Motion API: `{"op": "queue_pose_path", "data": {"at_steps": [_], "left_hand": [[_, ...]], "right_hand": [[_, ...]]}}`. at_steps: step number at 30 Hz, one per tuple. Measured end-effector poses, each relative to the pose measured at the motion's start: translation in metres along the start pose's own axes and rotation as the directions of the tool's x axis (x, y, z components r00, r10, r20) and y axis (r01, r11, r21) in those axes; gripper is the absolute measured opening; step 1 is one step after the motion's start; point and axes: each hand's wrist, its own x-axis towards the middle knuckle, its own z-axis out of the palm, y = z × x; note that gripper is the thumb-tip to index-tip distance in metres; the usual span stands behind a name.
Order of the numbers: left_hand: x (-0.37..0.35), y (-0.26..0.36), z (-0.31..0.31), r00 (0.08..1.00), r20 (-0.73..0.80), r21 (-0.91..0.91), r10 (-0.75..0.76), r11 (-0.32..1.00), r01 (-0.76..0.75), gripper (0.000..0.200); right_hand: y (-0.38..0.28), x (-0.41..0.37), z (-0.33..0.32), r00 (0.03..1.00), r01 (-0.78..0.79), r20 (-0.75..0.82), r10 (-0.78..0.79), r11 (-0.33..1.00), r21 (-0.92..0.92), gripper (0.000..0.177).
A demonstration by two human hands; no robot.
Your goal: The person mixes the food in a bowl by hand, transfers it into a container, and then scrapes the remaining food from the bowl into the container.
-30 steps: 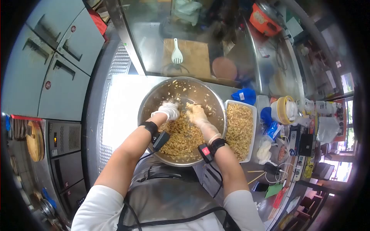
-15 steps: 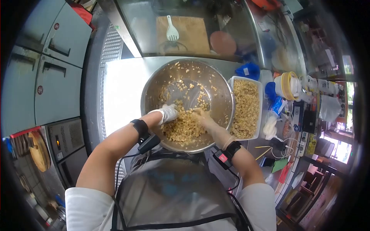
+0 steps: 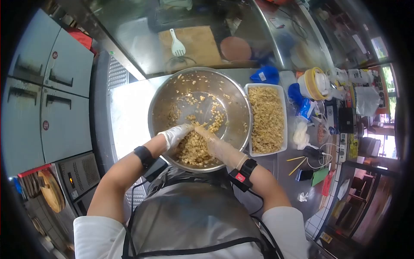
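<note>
Our gloved left hand (image 3: 177, 133) and right hand (image 3: 205, 134) meet, fingers partly hidden, on the crumbly, perhaps nut-like mixture (image 3: 196, 151) in the round, shiny metal bowl (image 3: 235, 113); just right, a rectangular white tub (image 3: 285, 125) holds more.

The bowl (image 3: 235, 108) is glossy, smooth metal; the mixture (image 3: 194, 149) inside looks matt and rough. Beside it, the tray (image 3: 285, 118) is smooth white plastic. Glare whitens the left edge of the bench (image 3: 127, 112), probably smooth metal. The apron (image 3: 181, 216) is shiny, see-through plastic.
</note>
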Motion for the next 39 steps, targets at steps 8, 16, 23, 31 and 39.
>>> {"op": "queue_pose_path", "data": {"at_steps": [8, 16, 23, 31, 39], "left_hand": [[-0.01, 0.037, 0.014, 0.957, -0.011, -0.072, 0.291, 0.954, -0.291, 0.032], [-0.036, 0.092, 0.1, 0.934, 0.073, 0.164, 0.349, 0.92, -0.357, 0.035], [0.035, 0.097, 0.199, 0.899, 0.241, -0.098, 0.366, 0.931, -0.353, 0.03], [0.073, 0.083, 0.265, 0.905, 0.1, -0.079, 0.414, 0.91, -0.408, 0.048], [0.059, 0.087, 0.255, 0.881, 0.095, -0.042, 0.464, 0.886, -0.462, 0.077]], "right_hand": [[0.016, -0.013, 0.036, 0.989, -0.144, 0.001, 0.145, 0.984, 0.106, 0.05], [0.123, -0.063, 0.044, 0.88, 0.326, 0.472, -0.043, -0.668, -0.669, 0.042], [0.148, -0.183, 0.047, 0.806, 0.541, 0.569, 0.167, -0.599, -0.591, 0.045], [0.111, -0.208, 0.105, 0.684, 0.461, 0.729, -0.03, -0.756, -0.464, 0.055], [0.074, -0.22, 0.107, 0.59, -0.228, 0.596, 0.545, -0.596, 0.77, 0.039]]}}
